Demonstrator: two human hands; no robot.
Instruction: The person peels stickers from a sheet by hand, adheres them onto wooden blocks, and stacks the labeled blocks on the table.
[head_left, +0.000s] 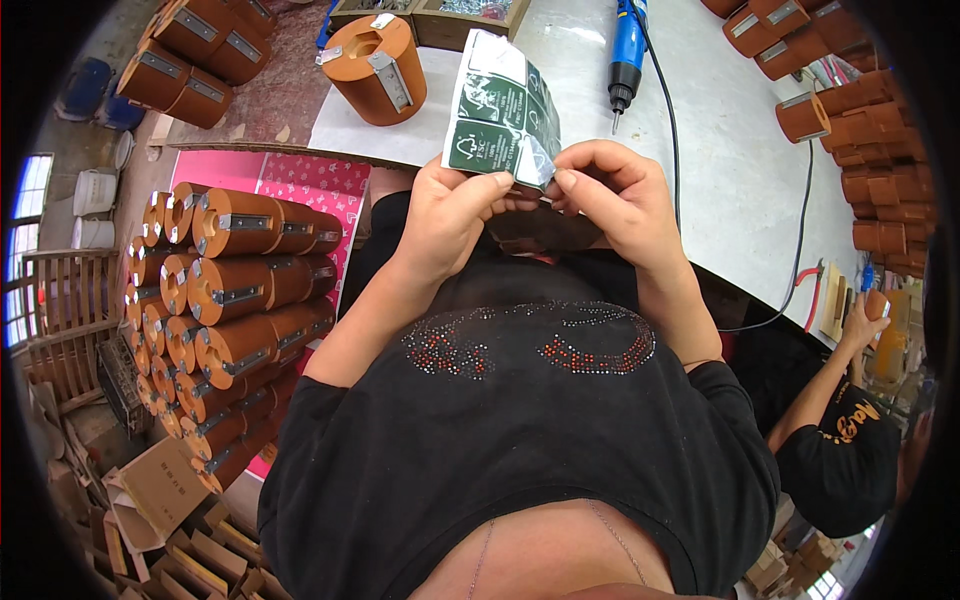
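Observation:
A sheet of green and white labels (pixel 492 105) stands tilted up above the near edge of the table. My left hand (pixel 447 212) grips its lower left corner between thumb and fingers. At the lower right corner, the thumb and forefinger of my right hand (pixel 625 200) pinch together at the sheet's edge, where a pale patch shows. Whether a single label is lifted there is too small to tell. Just beyond my left hand, a round orange-brown wooden block (pixel 365 75) with metal plates and a hole in its top stands on the table.
A blue electric screwdriver (pixel 627 65) with a black cord points toward me on the white tabletop (pixel 740 140). Small-parts boxes (pixel 470 22) sit at the back. Similar blocks are stacked at left (pixel 240 290) and right (pixel 870 150). Red-handled pliers (pixel 812 298) lie near a co-worker's hand (pixel 862 325).

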